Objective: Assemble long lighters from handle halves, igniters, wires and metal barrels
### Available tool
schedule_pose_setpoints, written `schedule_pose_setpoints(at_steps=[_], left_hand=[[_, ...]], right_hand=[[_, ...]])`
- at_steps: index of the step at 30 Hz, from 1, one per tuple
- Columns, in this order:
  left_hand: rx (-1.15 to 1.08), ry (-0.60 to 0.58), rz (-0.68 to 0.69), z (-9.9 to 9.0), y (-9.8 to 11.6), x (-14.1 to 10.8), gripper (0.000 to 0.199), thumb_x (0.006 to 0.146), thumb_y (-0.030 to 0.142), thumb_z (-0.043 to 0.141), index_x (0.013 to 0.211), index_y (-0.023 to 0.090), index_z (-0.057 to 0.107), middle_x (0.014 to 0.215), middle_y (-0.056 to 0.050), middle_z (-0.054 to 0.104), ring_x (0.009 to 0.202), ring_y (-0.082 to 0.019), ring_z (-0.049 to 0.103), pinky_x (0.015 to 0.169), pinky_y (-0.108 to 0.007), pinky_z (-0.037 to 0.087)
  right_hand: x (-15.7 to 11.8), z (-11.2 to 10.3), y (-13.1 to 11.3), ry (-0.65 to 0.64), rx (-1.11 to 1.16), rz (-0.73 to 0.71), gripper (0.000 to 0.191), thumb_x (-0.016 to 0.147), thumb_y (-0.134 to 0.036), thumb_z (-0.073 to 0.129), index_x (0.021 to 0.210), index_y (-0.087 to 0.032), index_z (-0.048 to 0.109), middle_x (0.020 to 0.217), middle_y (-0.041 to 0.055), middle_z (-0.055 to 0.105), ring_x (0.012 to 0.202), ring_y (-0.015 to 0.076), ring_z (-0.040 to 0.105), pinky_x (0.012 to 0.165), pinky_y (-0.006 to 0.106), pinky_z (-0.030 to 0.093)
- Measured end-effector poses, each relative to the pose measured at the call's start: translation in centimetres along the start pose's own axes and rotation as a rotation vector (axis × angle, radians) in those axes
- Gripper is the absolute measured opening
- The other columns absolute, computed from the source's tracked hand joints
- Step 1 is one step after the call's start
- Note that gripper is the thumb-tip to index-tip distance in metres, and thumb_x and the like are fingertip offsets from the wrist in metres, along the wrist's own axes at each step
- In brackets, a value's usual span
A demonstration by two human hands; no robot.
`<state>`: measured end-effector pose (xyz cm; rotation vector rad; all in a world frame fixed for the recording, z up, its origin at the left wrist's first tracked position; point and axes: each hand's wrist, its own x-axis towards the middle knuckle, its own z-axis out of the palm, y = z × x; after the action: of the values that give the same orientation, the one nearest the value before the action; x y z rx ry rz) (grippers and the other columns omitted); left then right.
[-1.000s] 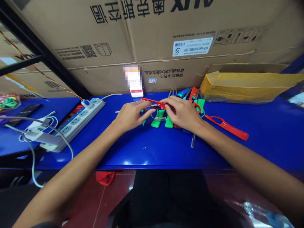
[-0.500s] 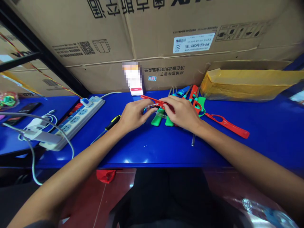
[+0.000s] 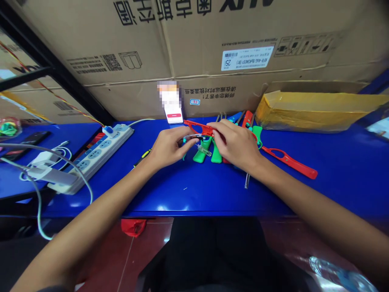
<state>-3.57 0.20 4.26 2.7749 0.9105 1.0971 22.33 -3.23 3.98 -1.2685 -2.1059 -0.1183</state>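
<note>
Grips the red shell (image 3: 208,131) with the right hand (image 3: 238,142), fingers over the top and thumb on the near side, out above the table (image 3: 182,198). Points its long axis from 10 o'clock, at the free looped end, to 4 o'clock, into the right palm. Pinches thin metal parts (image 3: 193,137) between thumb and index of the left hand (image 3: 172,148), at 8 o'clock from the shell's middle, just below the loop. Has the right hand nearer, closed on the shell, with the left fingertips just beside the loop; cannot tell of any contact there. Has a clear tube (image 3: 204,150) at 6 o'clock, between the hands, also slanting from 10 to 4; cannot tell whether hanging from the left fingers or resting on the green handles (image 3: 200,157). Has a loose red part (image 3: 299,167) lying between 3 and 4 o'clock, past the right wrist, with much the same slant. Has the phone (image 3: 174,109) upright at 10 o'clock, leaning on the carton (image 3: 209,73).
</note>
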Motion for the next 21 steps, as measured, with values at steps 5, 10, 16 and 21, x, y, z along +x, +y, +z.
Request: schedule_pose_setpoints(at_steps=[5,10,16,21], left_hand=[[-0.021,0.008,0.000,-0.3,-0.6,0.0,0.026,0.114,0.040,0.067,0.117,0.020,0.084,0.095,-0.004,0.083,0.066,-0.013,0.062,0.065,-0.029,0.049],[-0.089,0.041,0.034,-0.5,-0.7,-0.1,0.024,0.113,0.039,0.071,0.113,0.022,0.087,0.101,-0.007,0.084,0.078,-0.017,0.072,0.072,-0.032,0.056],[-0.128,0.104,0.043,-0.4,-0.3,-0.1,0.023,0.113,0.040,0.073,0.113,0.022,0.088,0.105,-0.009,0.085,0.087,-0.019,0.076,0.073,-0.033,0.060],[-0.106,0.119,0.079,-0.4,-0.2,-0.1,0.021,0.114,0.036,0.072,0.113,0.022,0.088,0.105,-0.009,0.085,0.090,-0.019,0.077,0.079,-0.034,0.063]], right_hand=[[0.3,0.5,0.9,-0.038,0.012,0.005,0.038,0.109,-0.022,0.055,0.136,-0.024,0.081,0.124,0.0117,0.087,0.106,0.0340,0.079,0.089,0.049,0.061],[0.5,0.8,2.2,-0.140,0.001,0.004,0.032,0.103,-0.024,0.064,0.128,-0.022,0.084,0.104,0.0133,0.084,0.105,0.0373,0.073,0.091,0.054,0.061],[0.9,-0.5,1.5,-0.074,0.221,-0.145,0.023,0.106,-0.034,0.070,0.126,-0.028,0.080,0.122,0.0096,0.082,0.116,0.0346,0.071,0.106,0.054,0.057],[0.8,-0.4,1.2,-0.074,0.253,-0.195,0.019,0.114,-0.037,0.064,0.108,-0.029,0.080,0.110,0.0079,0.084,0.108,0.0307,0.073,0.100,0.049,0.056]])
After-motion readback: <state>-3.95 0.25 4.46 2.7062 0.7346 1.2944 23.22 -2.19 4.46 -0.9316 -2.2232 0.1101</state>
